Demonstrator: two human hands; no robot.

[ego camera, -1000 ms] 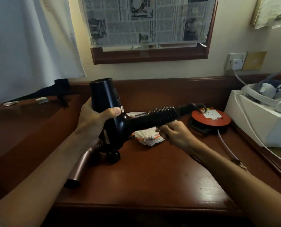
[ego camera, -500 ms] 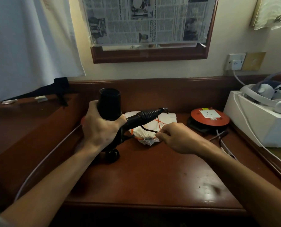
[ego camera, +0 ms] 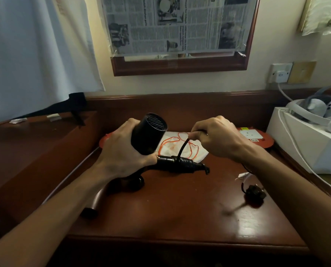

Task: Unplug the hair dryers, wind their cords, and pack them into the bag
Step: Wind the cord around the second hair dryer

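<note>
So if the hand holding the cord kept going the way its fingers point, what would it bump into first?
Probably the black hair dryer. The right hand pinches the cord with fingers pointing leftward at the dryer's barrel, held by the left hand. Depth is unclear.

The bench (ego camera: 180, 212) was dark reddish-brown wood with a glossy top and a raised back rail along the wall. On it lay a white bag with orange strings (ego camera: 180, 146), toward the back at the middle. Behind it sat a flat red disc with a white label (ego camera: 257, 137), partly hidden. A black plug (ego camera: 254, 191) rested on the right part of the surface. A copper-coloured tube (ego camera: 97, 199) lay near the left edge. At the far right stood a white box (ego camera: 303, 149), touching the bench's right side.
</note>
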